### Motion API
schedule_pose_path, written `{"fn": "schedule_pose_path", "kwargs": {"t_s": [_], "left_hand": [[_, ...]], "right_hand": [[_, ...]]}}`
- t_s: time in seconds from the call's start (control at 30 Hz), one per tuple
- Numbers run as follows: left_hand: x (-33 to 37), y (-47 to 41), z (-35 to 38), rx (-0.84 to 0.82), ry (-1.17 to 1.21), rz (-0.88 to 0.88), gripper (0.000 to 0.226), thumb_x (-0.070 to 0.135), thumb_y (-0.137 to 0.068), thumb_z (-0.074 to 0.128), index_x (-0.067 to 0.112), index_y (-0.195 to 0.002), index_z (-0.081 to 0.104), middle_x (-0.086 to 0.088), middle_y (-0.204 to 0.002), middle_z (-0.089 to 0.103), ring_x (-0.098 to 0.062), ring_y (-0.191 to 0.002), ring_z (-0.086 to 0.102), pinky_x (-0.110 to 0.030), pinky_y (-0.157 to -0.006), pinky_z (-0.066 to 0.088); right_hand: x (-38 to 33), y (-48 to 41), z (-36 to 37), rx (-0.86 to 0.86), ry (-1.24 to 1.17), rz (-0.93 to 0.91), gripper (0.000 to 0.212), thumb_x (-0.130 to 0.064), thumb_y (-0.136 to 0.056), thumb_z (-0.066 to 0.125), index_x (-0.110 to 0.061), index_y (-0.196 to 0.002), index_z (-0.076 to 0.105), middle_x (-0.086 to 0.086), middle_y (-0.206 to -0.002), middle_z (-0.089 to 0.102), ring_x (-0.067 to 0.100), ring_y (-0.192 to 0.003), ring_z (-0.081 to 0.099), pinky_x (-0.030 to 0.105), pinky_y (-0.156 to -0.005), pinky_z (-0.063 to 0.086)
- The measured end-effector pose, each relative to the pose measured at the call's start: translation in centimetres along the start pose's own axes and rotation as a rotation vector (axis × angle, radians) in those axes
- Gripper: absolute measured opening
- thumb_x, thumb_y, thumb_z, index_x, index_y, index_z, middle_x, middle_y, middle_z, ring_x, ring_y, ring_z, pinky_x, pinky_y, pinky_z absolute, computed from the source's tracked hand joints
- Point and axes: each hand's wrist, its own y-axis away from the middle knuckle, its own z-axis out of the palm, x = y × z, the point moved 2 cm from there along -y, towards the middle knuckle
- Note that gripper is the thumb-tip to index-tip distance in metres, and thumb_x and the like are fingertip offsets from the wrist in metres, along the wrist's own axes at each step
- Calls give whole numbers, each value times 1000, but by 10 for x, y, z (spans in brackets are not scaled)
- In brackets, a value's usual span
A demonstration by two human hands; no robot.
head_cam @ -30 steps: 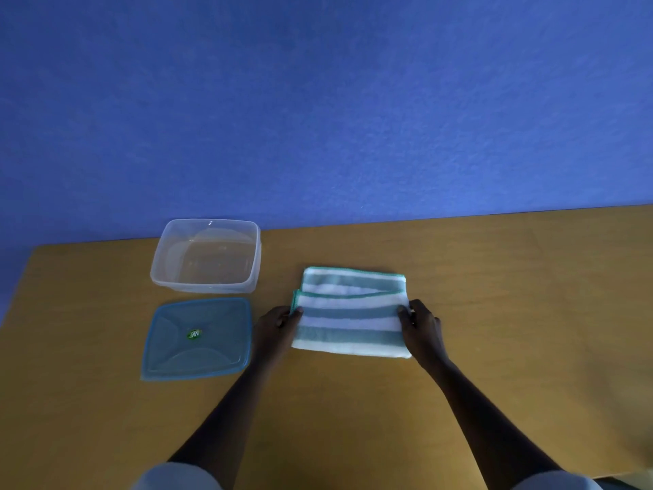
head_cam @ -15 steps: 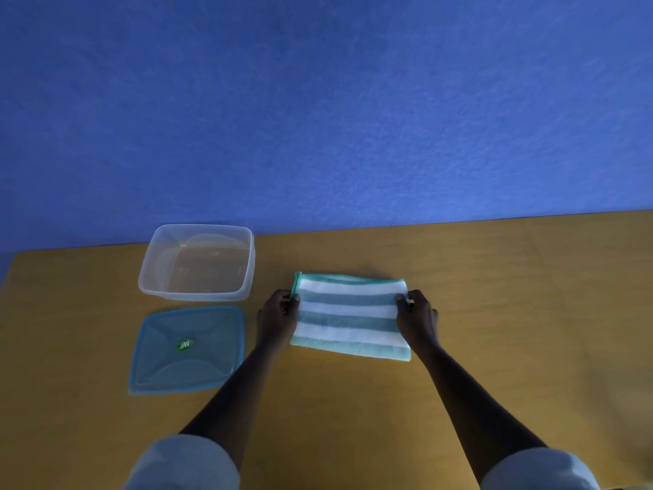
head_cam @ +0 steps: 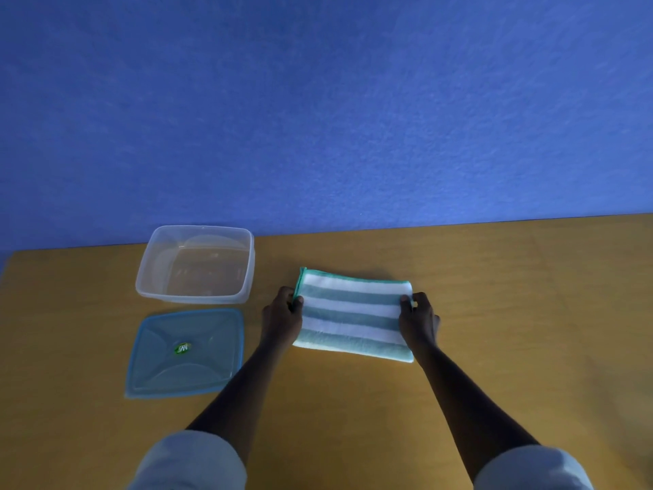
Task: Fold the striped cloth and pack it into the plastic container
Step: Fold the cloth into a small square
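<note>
The striped cloth (head_cam: 354, 314) lies folded flat on the desk (head_cam: 494, 348), roughly center. Left hand (head_cam: 281, 314) pinches its 9 o'clock edge and right hand (head_cam: 418, 316) pinches the 3 o'clock edge, each grip closed on the fabric, I'd guess to keep the layers lined up for another fold or a lift. The plastic container (head_cam: 196, 264) sits open at 10 o'clock from the cloth, with its blue lid (head_cam: 186, 351) just beside it toward the person, so the way in is clear.

Container (head_cam: 195, 265) behind lid (head_cam: 185, 351), cloth (head_cam: 353, 314) to their right on table (head_cam: 512, 313).
</note>
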Motion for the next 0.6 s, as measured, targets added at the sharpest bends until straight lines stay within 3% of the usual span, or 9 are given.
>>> {"fn": "schedule_pose_path", "kwargs": {"t_s": [0.13,0.33,0.4,0.5,0.6], "left_hand": [[1,0,4,4,-35,-20,20,30,-99,54,14,-109,60,-10,-99,75,-36,-96,67,-37,-77,51],[6,8,-3,-18,34,-70,31,36,-92,65,12,-112,61,-8,-102,73,-32,-99,67,-35,-81,50],[13,18,-10,32,-37,-19,38,38,-90,66,12,-117,58,-9,-106,71,-32,-100,65,-37,-82,50],[31,44,-11,167,-307,221,38,34,-91,62,14,-123,59,-11,-113,63,-34,-101,59,-41,-81,50],[51,75,11,6,-311,425,34,34,-94,55,20,-124,60,-7,-120,59,-28,-108,56,-39,-82,54]], "right_hand": [[2,-6,1,4,31,52,30,-34,-101,49,-12,-115,62,13,-97,63,24,-86,46,34,-73,37],[1,-1,-2,14,101,73,26,-30,-100,50,-8,-107,60,18,-102,68,25,-77,51,35,-66,42],[-5,8,-7,58,211,-52,19,-24,-99,51,-7,-107,55,19,-105,64,32,-82,59,40,-66,50],[-13,20,-7,113,481,-389,31,-19,-93,59,-10,-122,53,16,-121,53,35,-103,57,47,-77,55],[-25,29,5,-15,569,-659,37,-16,-90,61,-18,-126,58,11,-135,51,33,-118,53,50,-87,54]]}}
